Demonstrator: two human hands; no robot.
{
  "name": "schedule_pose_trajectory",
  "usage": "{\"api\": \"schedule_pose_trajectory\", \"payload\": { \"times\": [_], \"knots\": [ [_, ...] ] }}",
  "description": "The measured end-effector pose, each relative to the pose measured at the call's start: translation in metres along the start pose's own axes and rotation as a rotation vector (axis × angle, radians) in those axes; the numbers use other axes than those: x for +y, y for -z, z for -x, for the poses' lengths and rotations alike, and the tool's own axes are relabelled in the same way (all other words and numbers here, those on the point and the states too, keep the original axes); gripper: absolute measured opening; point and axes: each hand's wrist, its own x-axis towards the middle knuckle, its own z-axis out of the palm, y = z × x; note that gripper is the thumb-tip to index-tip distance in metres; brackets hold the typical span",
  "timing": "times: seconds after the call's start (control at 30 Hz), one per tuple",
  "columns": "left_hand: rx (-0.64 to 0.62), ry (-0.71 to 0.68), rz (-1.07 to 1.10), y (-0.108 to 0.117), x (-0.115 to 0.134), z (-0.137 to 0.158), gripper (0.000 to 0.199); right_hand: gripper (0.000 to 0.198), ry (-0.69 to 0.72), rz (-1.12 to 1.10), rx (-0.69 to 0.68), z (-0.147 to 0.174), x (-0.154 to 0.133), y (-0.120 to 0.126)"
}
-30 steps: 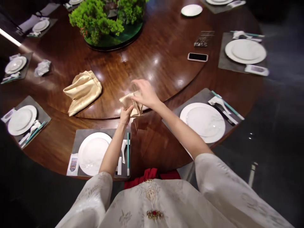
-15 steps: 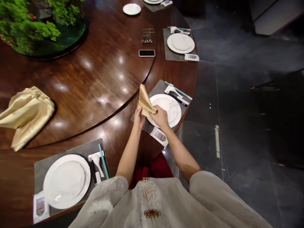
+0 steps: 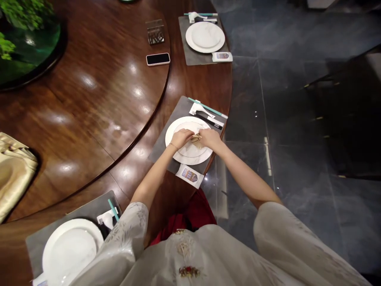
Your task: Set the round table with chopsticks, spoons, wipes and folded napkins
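In the head view, a person's left hand (image 3: 180,139) and right hand (image 3: 210,139), fingers curled nearly closed, are pinching a folded gold napkin (image 3: 195,139) over stacked white plates (image 3: 190,151). The gray placemat (image 3: 162,147) is reaching the right-hand table edge (image 3: 229,95); dark floor (image 3: 247,167) is stretching beyond.

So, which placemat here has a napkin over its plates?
The middle placemat: left hand and right hand hold the gold napkin there; the top placemat and bottom placemat show none.

folded gold napkin (image 3: 196,139), partly hidden, over white plate (image 3: 169,137)
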Motion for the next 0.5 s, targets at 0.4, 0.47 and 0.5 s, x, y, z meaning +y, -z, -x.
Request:
{"api": "schedule_pose_trajectory", "payload": {
  "times": [0.4, 0.47, 0.5],
  "knots": [
    [0.007, -0.004, -0.065, -0.003, -0.005, 0.001, 0.023, 0.060, 0.031, -0.089, 0.047, 0.002, -0.006, 0.006],
    [0.000, -0.007, -0.065, -0.001, -0.004, 0.001, 0.024, 0.077, 0.095, -0.158, 0.115, 0.006, 0.005, 0.011],
    [-0.001, -0.007, -0.061, 0.000, -0.003, 0.001, 0.025, 0.078, 0.096, -0.198, 0.170, 0.008, 0.012, 0.014]
  ]
}}
